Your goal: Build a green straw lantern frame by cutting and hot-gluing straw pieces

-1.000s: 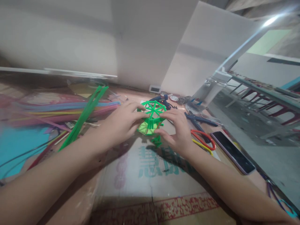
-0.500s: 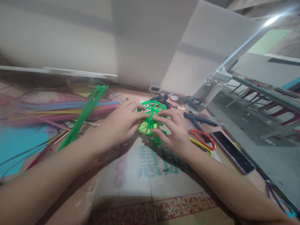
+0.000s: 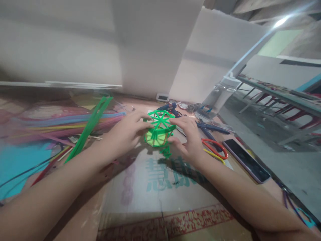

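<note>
Over the printed cardboard [image 3: 135, 199], green frame [image 3: 159, 122] sits between left hand [image 3: 127, 132] and right hand [image 3: 191, 142], both holding its sides by the fingertips. Use light, even pressure; squeezing would likely warp it.

Green openwork frame [image 3: 159, 130]: rounded, many-sided top ring, spokes meeting at a central hub, green strip along the near rim. Yellow-green base panel [image 3: 151, 139] below, edged in green. Stands level between left hand [image 3: 127, 132] and right hand [image 3: 189, 142]; contact with the surface beneath unclear.
</note>
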`<state>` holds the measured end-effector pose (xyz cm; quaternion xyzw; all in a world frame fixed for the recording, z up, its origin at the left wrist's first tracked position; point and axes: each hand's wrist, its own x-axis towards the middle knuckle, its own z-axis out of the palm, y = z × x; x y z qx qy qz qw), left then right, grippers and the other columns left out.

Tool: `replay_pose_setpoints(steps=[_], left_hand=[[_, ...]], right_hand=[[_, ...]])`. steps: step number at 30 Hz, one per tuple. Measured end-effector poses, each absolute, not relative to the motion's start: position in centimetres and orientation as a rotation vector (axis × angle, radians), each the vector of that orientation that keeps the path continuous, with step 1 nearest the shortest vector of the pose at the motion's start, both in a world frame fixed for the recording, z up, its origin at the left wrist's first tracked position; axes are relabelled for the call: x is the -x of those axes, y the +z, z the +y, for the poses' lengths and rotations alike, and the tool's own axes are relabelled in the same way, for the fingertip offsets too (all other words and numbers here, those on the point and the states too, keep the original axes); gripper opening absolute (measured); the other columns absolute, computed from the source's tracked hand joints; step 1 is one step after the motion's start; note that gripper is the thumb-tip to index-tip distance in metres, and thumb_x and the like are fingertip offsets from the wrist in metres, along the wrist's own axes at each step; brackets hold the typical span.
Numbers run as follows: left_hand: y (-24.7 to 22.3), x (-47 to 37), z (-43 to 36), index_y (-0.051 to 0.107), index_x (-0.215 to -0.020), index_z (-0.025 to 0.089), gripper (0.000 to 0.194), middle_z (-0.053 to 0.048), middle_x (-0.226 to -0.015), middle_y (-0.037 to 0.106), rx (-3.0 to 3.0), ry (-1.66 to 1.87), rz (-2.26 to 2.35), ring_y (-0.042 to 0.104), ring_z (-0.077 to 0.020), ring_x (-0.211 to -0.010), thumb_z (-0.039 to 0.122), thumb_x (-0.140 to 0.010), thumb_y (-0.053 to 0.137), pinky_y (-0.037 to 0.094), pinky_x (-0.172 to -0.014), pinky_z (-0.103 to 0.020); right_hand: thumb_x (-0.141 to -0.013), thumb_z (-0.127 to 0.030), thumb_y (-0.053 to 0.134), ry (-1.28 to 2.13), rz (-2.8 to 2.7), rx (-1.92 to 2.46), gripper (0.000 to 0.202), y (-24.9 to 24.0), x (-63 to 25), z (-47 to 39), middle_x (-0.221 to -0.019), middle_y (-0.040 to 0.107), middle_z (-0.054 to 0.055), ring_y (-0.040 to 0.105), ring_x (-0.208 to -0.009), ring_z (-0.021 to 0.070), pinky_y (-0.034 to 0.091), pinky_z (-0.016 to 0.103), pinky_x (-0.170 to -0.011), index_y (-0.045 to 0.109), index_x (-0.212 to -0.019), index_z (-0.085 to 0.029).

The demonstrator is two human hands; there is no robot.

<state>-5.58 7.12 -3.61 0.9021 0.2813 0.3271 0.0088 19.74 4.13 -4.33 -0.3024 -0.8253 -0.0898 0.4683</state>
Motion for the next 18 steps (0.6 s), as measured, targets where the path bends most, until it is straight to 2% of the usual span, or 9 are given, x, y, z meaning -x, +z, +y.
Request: replay_pose_setpoints(steps=[3,5,8,11,15,18], left_hand=[[-3.6,5.9,7.4,0.073,-0.118,0.02,0.035,-0.012,-0.135,0.064,-2.719,1.027,0.896,0.06,-0.0267,-0.126,0.01,-0.095,0.049,0.052,-0.106,-0.048],[-3.5,6.0,7.4,0.072,-0.121,0.02,0.038,-0.012,-0.14,0.061,-2.667,1.017,0.913,0.057,-0.0263,-0.132,0.009,-0.094,0.048,0.049,-0.111,-0.049],[-3.4,5.9,7.1,0.071,-0.121,0.02,0.037,-0.012,-0.14,0.062,-2.582,1.036,0.936,0.057,-0.026,-0.133,0.012,-0.095,0.047,0.047,-0.113,-0.05],[-3.0,5.8,6.8,0.074,-0.111,0.02,0.026,-0.01,-0.129,0.069,-2.452,1.143,1.024,0.062,-0.026,-0.127,0.023,-0.099,0.051,0.049,-0.111,-0.05],[-2.1,6.1,6.5,0.075,-0.099,0.02,0.024,-0.009,-0.113,0.074,-2.378,1.182,1.138,0.068,-0.0255,-0.114,0.034,-0.1,0.055,0.054,-0.101,-0.047],[-1.3,6.7,6.5,0.073,-0.111,0.021,0.023,-0.011,-0.126,0.07,-2.541,1.073,1.025,0.065,-0.0268,-0.122,0.036,-0.098,0.061,0.05,-0.108,-0.05]], right_hand=[[-0.099,-0.028,0.063,-0.147,-1.85,0.825,0.005,-3.5,-20.8,4.8,-0.096,0.072,0.005,0.067,-0.095,0.0235,0.051,0.041,-0.089,0.065,-0.1,-0.024],[-0.096,-0.028,0.066,-0.054,-1.759,0.952,0.011,-3.2,-21.5,5.3,-0.085,0.07,0.001,0.065,-0.083,0.0207,0.051,0.036,-0.08,0.062,-0.086,-0.024],[-0.095,-0.033,0.063,0.121,-1.712,1.103,0.018,-3.3,-22.4,6.0,-0.079,0.068,0.001,0.062,-0.075,0.0195,0.049,0.033,-0.073,0.063,-0.081,-0.022],[-0.095,-0.033,0.059,0.244,-1.706,1.14,0.019,-3.6,-22.5,6.3,-0.081,0.071,0.003,0.063,-0.078,0.0203,0.048,0.034,-0.074,0.068,-0.083,-0.021],[-0.086,-0.03,0.069,0.288,-1.679,1.144,0.012,-3.8,-22.2,6.4,-0.078,0.071,0.003,0.061,-0.074,0.0195,0.047,0.033,-0.072,0.069,-0.078,-0.021],[-0.088,-0.038,0.07,0.333,-1.671,1.153,0.024,-3.8,-22.2,6.6,-0.071,0.066,0.001,0.058,-0.07,0.0177,0.044,0.031,-0.068,0.065,-0.072,-0.02]])
